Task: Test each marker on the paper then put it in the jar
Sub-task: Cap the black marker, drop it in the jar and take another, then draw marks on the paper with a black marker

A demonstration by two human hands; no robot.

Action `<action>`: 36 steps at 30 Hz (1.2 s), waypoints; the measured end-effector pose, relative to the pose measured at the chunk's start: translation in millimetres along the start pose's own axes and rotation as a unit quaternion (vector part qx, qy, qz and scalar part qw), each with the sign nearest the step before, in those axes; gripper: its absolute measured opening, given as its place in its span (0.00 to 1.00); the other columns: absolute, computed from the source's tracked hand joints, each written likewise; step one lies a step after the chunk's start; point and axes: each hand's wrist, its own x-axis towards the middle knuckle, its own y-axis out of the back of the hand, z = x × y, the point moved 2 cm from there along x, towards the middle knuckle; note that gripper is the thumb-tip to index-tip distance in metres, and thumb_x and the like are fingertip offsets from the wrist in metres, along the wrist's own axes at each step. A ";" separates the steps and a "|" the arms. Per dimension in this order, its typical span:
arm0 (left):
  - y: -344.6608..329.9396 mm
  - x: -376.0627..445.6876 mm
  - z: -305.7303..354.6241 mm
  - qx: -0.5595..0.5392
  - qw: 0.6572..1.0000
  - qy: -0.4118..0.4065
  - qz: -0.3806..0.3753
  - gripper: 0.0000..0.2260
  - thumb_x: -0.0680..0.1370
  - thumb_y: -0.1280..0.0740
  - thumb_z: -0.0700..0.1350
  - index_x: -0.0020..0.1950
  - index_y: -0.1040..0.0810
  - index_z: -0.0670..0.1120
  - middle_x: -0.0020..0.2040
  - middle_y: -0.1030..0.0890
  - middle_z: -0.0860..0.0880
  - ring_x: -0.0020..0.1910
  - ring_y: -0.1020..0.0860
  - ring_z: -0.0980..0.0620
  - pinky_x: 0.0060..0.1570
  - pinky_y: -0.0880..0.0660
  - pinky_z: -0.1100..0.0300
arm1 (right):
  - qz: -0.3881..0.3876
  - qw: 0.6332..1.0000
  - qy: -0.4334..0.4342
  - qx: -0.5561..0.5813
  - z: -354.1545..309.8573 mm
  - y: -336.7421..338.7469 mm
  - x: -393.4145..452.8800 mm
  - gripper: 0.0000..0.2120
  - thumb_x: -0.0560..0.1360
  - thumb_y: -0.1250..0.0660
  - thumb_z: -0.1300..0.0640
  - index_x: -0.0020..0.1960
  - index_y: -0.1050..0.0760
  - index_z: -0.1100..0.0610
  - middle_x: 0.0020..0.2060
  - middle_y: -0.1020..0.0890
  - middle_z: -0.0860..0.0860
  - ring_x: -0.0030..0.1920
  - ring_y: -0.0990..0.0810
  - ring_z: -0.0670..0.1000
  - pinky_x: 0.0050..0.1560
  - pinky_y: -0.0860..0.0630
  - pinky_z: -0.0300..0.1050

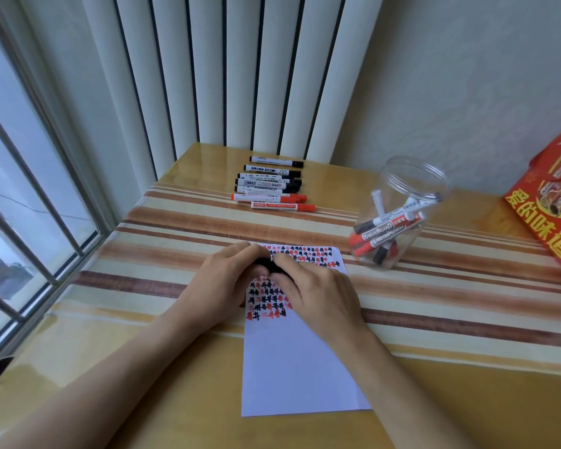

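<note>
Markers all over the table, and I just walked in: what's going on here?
A person's left hand and right hand meet over the paper, closed on a black marker. Red and black test marks cover its upper part. Several markers stand in the jar; a row waits behind.
</note>
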 end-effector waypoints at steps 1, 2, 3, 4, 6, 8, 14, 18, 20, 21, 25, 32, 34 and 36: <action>-0.5 0.2 -0.1 0.005 1.000 0.001 0.001 0.05 0.83 0.35 0.42 0.58 0.22 0.47 0.49 0.21 0.54 0.44 0.25 0.57 0.43 0.27 0.60 | -0.011 1.000 -0.014 0.005 1.6 -0.1 -0.5 0.16 0.83 0.47 0.39 0.58 0.28 0.48 0.31 0.23 0.48 0.30 0.23 0.55 0.27 0.27 0.48; -0.7 0.4 -1.0 0.012 1.000 0.005 0.003 0.06 0.82 0.33 0.42 0.58 0.21 0.48 0.50 0.21 0.54 0.45 0.25 0.57 0.43 0.27 0.60 | -0.016 0.999 -0.034 0.016 3.0 0.1 -1.3 0.17 0.83 0.46 0.38 0.58 0.29 0.49 0.33 0.22 0.47 0.32 0.23 0.55 0.29 0.26 0.49; -0.8 1.0 -2.4 0.021 1.000 0.011 0.007 0.06 0.82 0.32 0.42 0.58 0.21 0.49 0.51 0.22 0.55 0.46 0.25 0.57 0.44 0.27 0.60 | -0.014 0.998 -0.056 0.029 5.2 0.4 -2.3 0.17 0.83 0.45 0.38 0.59 0.30 0.50 0.35 0.21 0.47 0.33 0.23 0.55 0.31 0.26 0.50; -1.1 2.3 -4.2 0.030 0.999 0.019 0.013 0.06 0.81 0.32 0.44 0.58 0.21 0.51 0.52 0.22 0.55 0.48 0.24 0.56 0.45 0.27 0.59 | -0.009 0.996 -0.079 0.045 7.9 1.5 -3.1 0.15 0.83 0.43 0.40 0.59 0.31 0.51 0.36 0.22 0.47 0.34 0.24 0.56 0.32 0.26 0.50; -3.8 4.7 -8.9 0.047 0.998 0.041 0.020 0.07 0.81 0.32 0.47 0.58 0.21 0.54 0.54 0.23 0.55 0.51 0.23 0.54 0.48 0.27 0.57 | 0.006 0.989 -0.122 0.087 16.0 2.1 -3.1 0.09 0.84 0.43 0.47 0.58 0.33 0.52 0.38 0.22 0.50 0.37 0.24 0.59 0.35 0.26 0.53; -8.7 6.2 -14.7 0.064 0.996 0.067 0.004 0.09 0.80 0.32 0.51 0.61 0.21 0.54 0.56 0.22 0.55 0.54 0.23 0.51 0.50 0.27 0.54 | 0.012 0.981 -0.154 0.119 22.2 1.1 -2.7 0.06 0.82 0.46 0.54 0.58 0.34 0.51 0.41 0.22 0.53 0.38 0.25 0.60 0.35 0.28 0.54; -12.0 2.7 -24.3 0.058 0.989 0.110 -0.074 0.25 0.82 0.42 0.62 0.78 0.33 0.56 0.68 0.24 0.54 0.66 0.27 0.53 0.64 0.29 0.52 | 0.054 0.965 -0.187 0.178 26.7 3.4 -3.3 0.10 0.81 0.37 0.63 0.60 0.31 0.53 0.46 0.22 0.48 0.44 0.23 0.52 0.43 0.25 0.52; -2.0 -5.0 -33.9 0.133 0.977 0.129 -0.108 0.29 0.81 0.51 0.67 0.79 0.36 0.58 0.78 0.34 0.54 0.80 0.42 0.54 0.76 0.44 0.48 | 0.085 0.935 -0.193 0.286 30.7 10.6 0.8 0.09 0.82 0.36 0.64 0.56 0.26 0.51 0.48 0.19 0.46 0.42 0.18 0.51 0.43 0.21 0.45; 1.0 -10.3 -39.4 0.162 0.964 0.141 -0.154 0.33 0.79 0.56 0.72 0.81 0.41 0.60 0.82 0.44 0.54 0.82 0.54 0.55 0.79 0.55 0.47 | 0.079 0.858 -0.252 0.442 33.0 14.8 4.0 0.09 0.83 0.38 0.66 0.56 0.23 0.54 0.50 0.17 0.52 0.41 0.16 0.53 0.42 0.19 0.46; 1.6 -12.5 -40.6 0.172 0.958 0.146 -0.176 0.35 0.77 0.58 0.74 0.82 0.45 0.61 0.83 0.48 0.55 0.82 0.58 0.56 0.79 0.59 0.47 | 0.069 0.792 -0.285 0.535 33.3 17.2 5.5 0.12 0.83 0.41 0.67 0.57 0.22 0.56 0.52 0.16 0.57 0.42 0.15 0.54 0.42 0.19 0.46; 1.8 -14.0 -36.5 0.184 0.950 0.150 -0.203 0.39 0.74 0.60 0.76 0.82 0.52 0.61 0.83 0.54 0.54 0.81 0.63 0.55 0.79 0.64 0.46 | 0.024 0.567 -0.327 0.756 36.3 22.5 7.8 0.19 0.82 0.44 0.70 0.64 0.20 0.57 0.55 0.16 0.60 0.44 0.15 0.54 0.43 0.17 0.44; -1.6 -12.3 -37.5 0.192 0.949 0.158 -0.196 0.37 0.75 0.61 0.75 0.82 0.51 0.62 0.84 0.51 0.54 0.82 0.61 0.55 0.79 0.64 0.45 | -0.012 0.756 -0.272 0.595 22.5 3.9 -8.7 0.06 0.82 0.35 0.65 0.57 0.21 0.60 0.40 0.22 0.57 0.37 0.22 0.54 0.34 0.26 0.41; -2.8 -11.1 -38.0 0.196 0.948 0.160 -0.194 0.36 0.76 0.61 0.74 0.82 0.51 0.62 0.84 0.50 0.54 0.82 0.60 0.54 0.79 0.63 0.45 | -0.003 0.783 -0.263 0.563 19.8 -0.5 -8.6 0.05 0.83 0.35 0.64 0.55 0.21 0.59 0.37 0.23 0.57 0.36 0.23 0.55 0.33 0.26 0.42; -2.9 -11.3 -37.7 0.196 0.948 0.161 -0.191 0.36 0.76 0.61 0.74 0.82 0.51 0.63 0.84 0.50 0.54 0.82 0.59 0.54 0.79 0.62 0.46 | -0.007 0.797 -0.266 0.542 21.9 -3.7 -3.3 0.05 0.82 0.34 0.63 0.55 0.20 0.57 0.34 0.22 0.57 0.35 0.24 0.56 0.33 0.27 0.43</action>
